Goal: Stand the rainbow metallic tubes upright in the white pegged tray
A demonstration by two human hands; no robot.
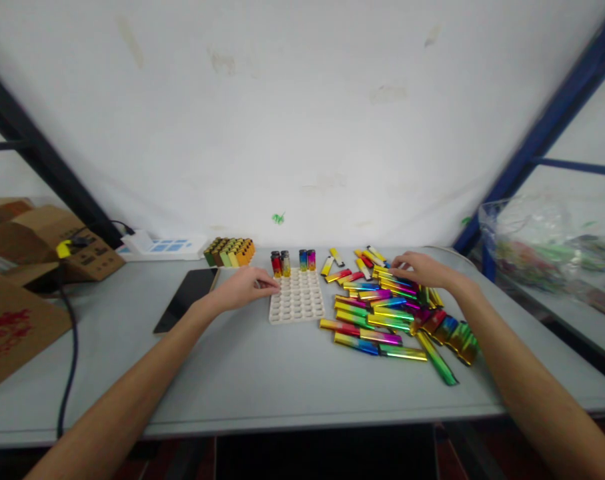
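Note:
My left hand (245,288) is at the left edge of a white tray (297,303) with rows of holes, its thumb and fingertips together on that edge. Several shiny lighters stand upright in the tray's back row, among them a red one (276,265) and a blue one (303,260). Over the back of a loose pile of metallic lighters (389,302), my right hand (418,268) has its fingers bent down and closed at a yellow lighter (382,272). Its fingertips partly hide what they grip.
A block of upright gold and green lighters (229,252) stands behind a dark flat phone-like slab (189,299). A white power strip (172,248) lies by the wall. Cardboard boxes (27,280) and a black cable (71,347) are at left, a clear plastic bag (532,233) at right.

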